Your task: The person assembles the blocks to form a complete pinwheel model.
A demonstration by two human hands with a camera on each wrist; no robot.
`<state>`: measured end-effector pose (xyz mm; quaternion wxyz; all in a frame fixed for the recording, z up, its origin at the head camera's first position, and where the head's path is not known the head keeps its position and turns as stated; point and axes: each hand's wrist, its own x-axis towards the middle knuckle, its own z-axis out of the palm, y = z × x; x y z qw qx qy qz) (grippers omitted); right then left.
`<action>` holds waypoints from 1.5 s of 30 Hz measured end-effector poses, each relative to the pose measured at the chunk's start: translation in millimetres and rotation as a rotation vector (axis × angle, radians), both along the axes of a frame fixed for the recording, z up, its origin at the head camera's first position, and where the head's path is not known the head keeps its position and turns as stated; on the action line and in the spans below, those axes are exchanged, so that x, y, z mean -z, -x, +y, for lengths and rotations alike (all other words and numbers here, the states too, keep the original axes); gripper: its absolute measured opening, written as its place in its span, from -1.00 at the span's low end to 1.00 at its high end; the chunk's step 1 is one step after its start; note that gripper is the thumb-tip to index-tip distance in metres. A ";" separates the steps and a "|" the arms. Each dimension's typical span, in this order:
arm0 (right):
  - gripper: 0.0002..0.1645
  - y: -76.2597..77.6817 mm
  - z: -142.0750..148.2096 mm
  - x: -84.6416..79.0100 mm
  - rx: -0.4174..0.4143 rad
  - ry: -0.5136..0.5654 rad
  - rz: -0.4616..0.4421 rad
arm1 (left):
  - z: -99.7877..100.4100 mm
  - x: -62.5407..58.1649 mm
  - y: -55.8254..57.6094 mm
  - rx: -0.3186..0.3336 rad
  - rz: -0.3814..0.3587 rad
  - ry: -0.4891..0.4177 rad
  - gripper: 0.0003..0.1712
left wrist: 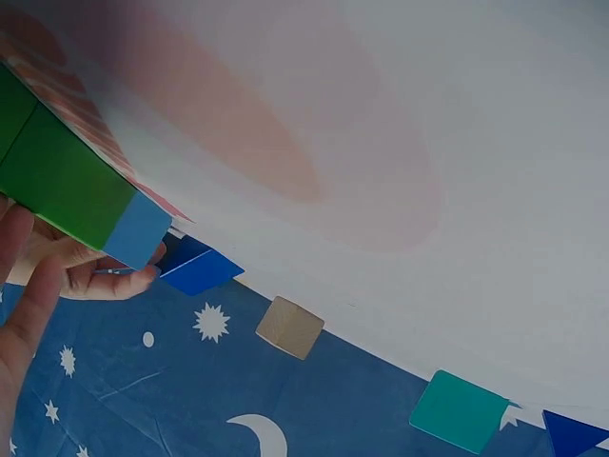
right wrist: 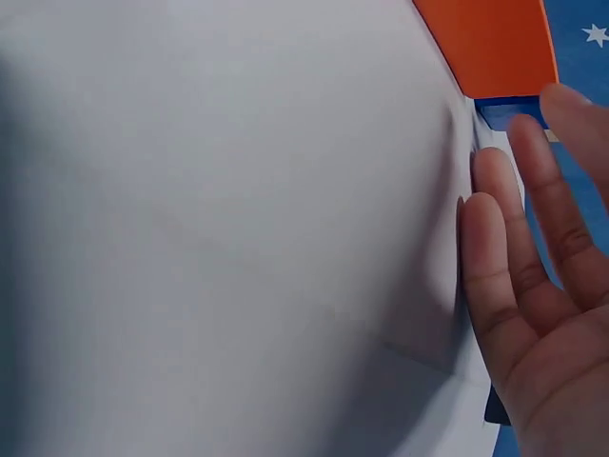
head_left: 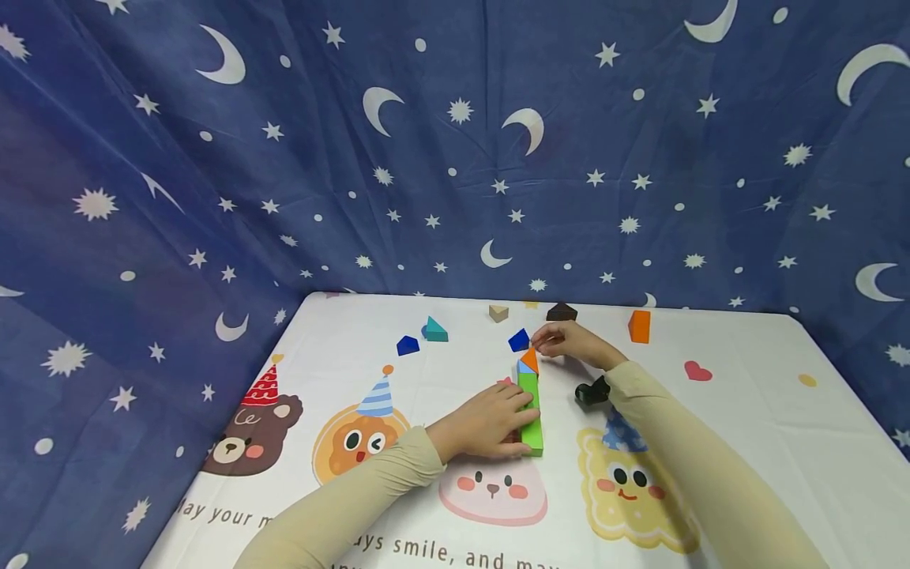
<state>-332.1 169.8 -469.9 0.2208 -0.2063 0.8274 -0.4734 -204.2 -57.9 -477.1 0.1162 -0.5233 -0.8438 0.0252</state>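
A row of green blocks [head_left: 529,423] lies on the tablecloth, with light blue [head_left: 524,367] and orange [head_left: 530,360] triangular blocks at its far end. My left hand [head_left: 490,420] rests against the left side of the green blocks, its extended fingers reaching over their top. Beyond the row, my right hand [head_left: 574,342] is held beside the orange block, close to a dark blue block [head_left: 520,341]. In the right wrist view its fingers [right wrist: 487,243] are extended and slightly bent, with nothing gripped between them. The orange block [right wrist: 495,43] appears past those fingertips.
Toward the back are a teal block [head_left: 436,330], a second dark blue block [head_left: 407,345], a wooden block [head_left: 498,313], a dark brown block [head_left: 562,312] and an orange block [head_left: 639,326]. A black object [head_left: 592,391] is by the right wrist. A starry curtain [head_left: 441,142] hangs behind the table.
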 end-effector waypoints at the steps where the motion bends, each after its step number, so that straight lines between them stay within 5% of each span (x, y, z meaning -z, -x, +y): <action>1: -0.64 -0.9 0.9 0.0 -0.020 -0.006 0.004 | -0.3 -0.5 -0.2 -0.001 0.000 0.001 -0.51; 24: -0.87 -7.3 22.3 -0.6 -0.053 -0.074 0.079 | -0.9 -0.8 -1.4 0.000 0.016 0.001 -0.48; 30: -0.78 -12.0 13.0 -12.2 -0.150 -0.103 0.168 | -1.3 -1.7 -1.3 -0.001 0.000 0.004 -0.50; 36: -0.72 -19.4 -6.6 -22.7 -0.236 -0.104 0.148 | -0.6 -2.3 -0.3 -0.002 -0.008 -0.002 -0.49; 45: -0.64 -17.6 -21.0 -11.2 -0.318 -0.118 0.207 | 0.6 -2.4 -1.2 0.002 0.000 0.003 -0.48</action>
